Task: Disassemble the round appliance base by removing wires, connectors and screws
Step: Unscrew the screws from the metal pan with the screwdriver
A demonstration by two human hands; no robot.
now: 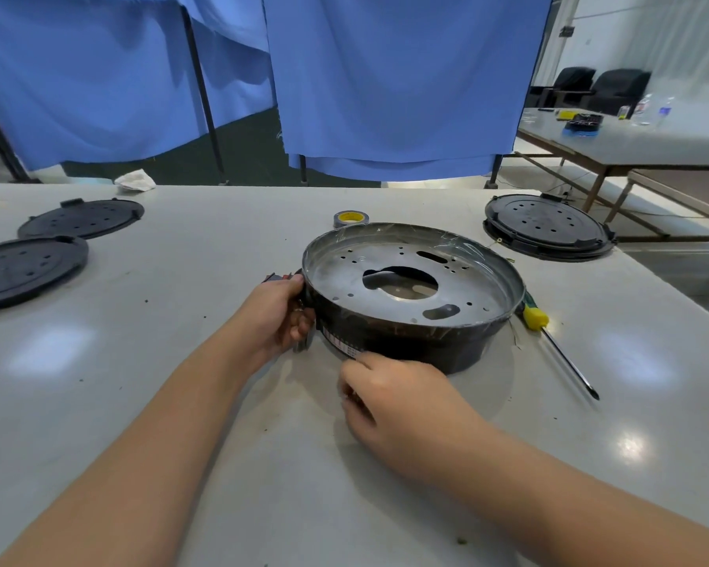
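Left hand [281,311] gripping round base [412,296] rim, right hand [389,396] at its near wall

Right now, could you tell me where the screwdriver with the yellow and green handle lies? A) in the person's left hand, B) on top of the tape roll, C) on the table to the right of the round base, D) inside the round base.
C: the screwdriver lies flat on the table just right of the round base, its yellow handle end near the base's rim, with neither hand on it.
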